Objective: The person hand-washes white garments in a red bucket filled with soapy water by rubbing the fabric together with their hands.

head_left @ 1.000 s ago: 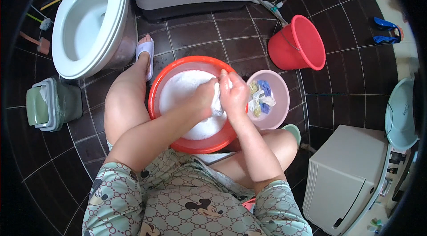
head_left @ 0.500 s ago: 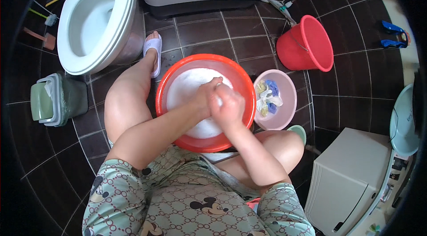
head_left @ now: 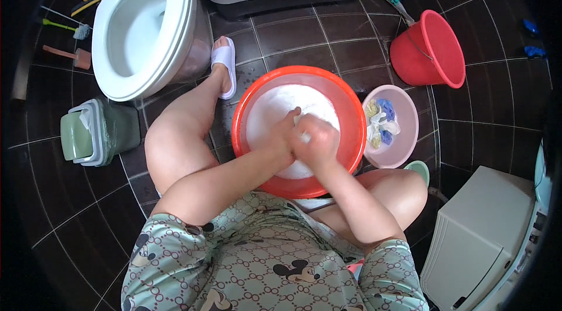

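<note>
Above an orange-red basin of white suds, both my hands are pressed together. My left hand is closed, its thumb pointing up and its fingers partly hidden behind the other hand. Closed against it is my right hand, somewhat blurred by motion. A small white bit shows between the two; whether it is cloth or foam I cannot make out. Just right of the basin, a pale pink basin holds several small crumpled cloth pieces in white, blue and yellow.
A red bucket stands at the far right, a green cup by my right knee. At left are a toilet, a lidded bin and a brush. A white cabinet is at lower right.
The whole view has shifted, so the surroundings sit farther right in the picture. My hands remain pressed together over the basin, with a slight change in their pose.
</note>
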A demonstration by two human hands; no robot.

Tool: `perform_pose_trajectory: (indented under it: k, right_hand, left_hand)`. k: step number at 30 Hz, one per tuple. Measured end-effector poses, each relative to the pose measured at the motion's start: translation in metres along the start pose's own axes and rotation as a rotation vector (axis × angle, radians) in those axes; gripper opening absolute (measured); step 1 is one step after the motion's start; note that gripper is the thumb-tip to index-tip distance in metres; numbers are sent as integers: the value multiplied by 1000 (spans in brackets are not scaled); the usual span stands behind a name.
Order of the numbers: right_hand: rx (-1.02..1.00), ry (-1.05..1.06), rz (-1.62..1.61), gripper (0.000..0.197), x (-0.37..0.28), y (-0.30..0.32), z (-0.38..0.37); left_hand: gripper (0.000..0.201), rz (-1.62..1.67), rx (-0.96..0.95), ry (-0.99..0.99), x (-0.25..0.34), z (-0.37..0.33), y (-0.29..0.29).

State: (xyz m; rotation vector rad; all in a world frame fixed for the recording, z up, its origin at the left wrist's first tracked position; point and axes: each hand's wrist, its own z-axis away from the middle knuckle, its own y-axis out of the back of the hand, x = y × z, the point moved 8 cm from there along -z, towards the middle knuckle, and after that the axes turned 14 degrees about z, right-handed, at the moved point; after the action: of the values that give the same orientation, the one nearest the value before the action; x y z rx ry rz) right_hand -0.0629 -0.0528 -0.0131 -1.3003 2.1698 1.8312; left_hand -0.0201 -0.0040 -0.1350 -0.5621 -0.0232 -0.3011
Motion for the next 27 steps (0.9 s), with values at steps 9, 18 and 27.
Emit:
perform_pose_trajectory:
  k: [9,18,27]
  right_hand:
    - [0,108,-5,13,-5,1,-3]
    - [1,177,6,22,-23,10,-4]
    - [107,43,37,20,7,6,-13]
  left_hand:
    - [27,220,-378,180,-15,-1,-25]
    - [26,92,-601,220,-11,-37,-6]
    - [20,-176,-489,-208,4,-39,-20]
